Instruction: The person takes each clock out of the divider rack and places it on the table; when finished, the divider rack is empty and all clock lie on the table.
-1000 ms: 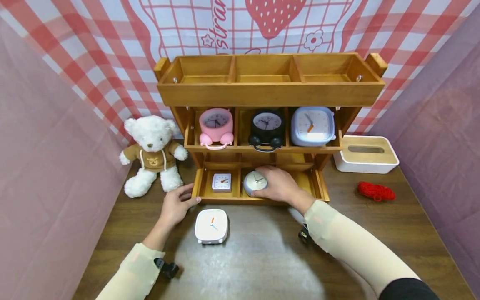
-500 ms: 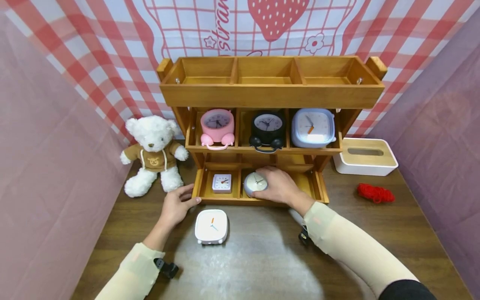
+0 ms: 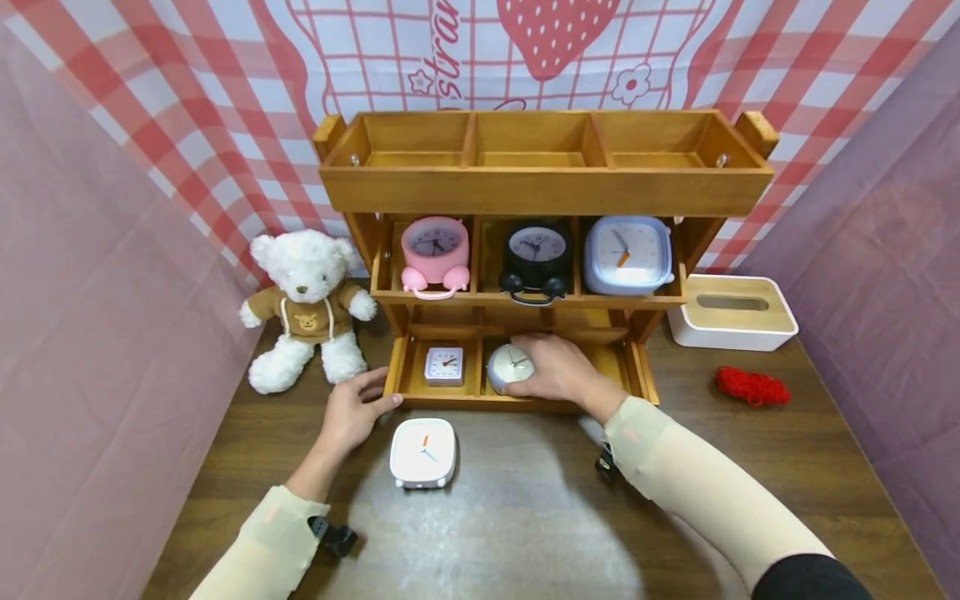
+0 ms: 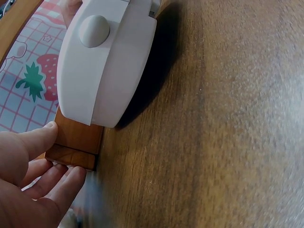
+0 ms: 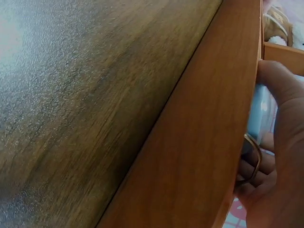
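My right hand [image 3: 558, 368] grips a small round light-blue alarm clock [image 3: 510, 367] in the middle compartment of the bottom tier of a wooden three-tier shelf [image 3: 543, 192]. In the right wrist view the thumb and fingers wrap the clock [image 5: 256, 111], partly behind the front board, with a metal loop beside the fingers. At the shelf's lower left front corner, my left hand [image 3: 354, 412] holds the wood between thumb and fingers, as the left wrist view also shows. A small square lavender clock [image 3: 444, 366] sits in the bottom left compartment. On the table, near the left hand, lies a white square clock [image 3: 423, 453].
The middle tier carries a pink clock [image 3: 434, 254], a black clock [image 3: 534, 258] and a blue square clock [image 3: 628, 254]. A white teddy bear [image 3: 303, 308] sits left of the shelf. To the right are a tissue box [image 3: 733, 312] and red yarn [image 3: 752, 386].
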Tool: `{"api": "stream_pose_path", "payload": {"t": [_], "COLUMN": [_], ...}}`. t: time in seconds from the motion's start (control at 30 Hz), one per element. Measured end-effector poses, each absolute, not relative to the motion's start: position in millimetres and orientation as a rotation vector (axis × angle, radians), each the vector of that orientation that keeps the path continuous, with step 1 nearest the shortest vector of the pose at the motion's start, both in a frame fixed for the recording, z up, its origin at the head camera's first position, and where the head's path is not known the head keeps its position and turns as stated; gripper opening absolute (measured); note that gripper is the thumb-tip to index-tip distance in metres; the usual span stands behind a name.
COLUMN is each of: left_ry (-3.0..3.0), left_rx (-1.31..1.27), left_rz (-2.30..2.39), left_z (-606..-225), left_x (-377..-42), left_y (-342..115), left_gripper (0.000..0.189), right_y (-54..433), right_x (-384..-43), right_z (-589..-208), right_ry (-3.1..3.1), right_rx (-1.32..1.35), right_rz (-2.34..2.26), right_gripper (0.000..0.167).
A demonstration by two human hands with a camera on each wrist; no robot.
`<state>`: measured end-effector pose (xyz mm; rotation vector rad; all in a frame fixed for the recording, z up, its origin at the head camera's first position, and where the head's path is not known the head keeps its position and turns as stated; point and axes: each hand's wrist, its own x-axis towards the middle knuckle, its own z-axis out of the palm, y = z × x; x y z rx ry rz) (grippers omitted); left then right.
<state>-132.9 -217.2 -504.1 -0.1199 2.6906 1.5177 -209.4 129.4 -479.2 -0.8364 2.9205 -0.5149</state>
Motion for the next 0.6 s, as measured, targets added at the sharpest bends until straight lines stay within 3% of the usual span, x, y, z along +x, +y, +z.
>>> {"api": "stream_pose_path", "payload": {"t": [0.43, 0.6], "left_ry": [2.703, 2.698], "left_rx": [-0.112, -0.103], "left_rz": [1.525, 1.524], "left_z": [-504, -504], "left_x": [-133, -134], "left_y": [-217, -218], "left_gripper": [0.055, 0.055], "right_y": [132, 132], "right_x": [-206, -199], "right_z": [-465, -450], "right_ry": [2.944, 2.940], "right_rx": [-0.921, -0.965], "right_rz": [-0.803, -0.818], "right_gripper": [0.074, 0.080]}}
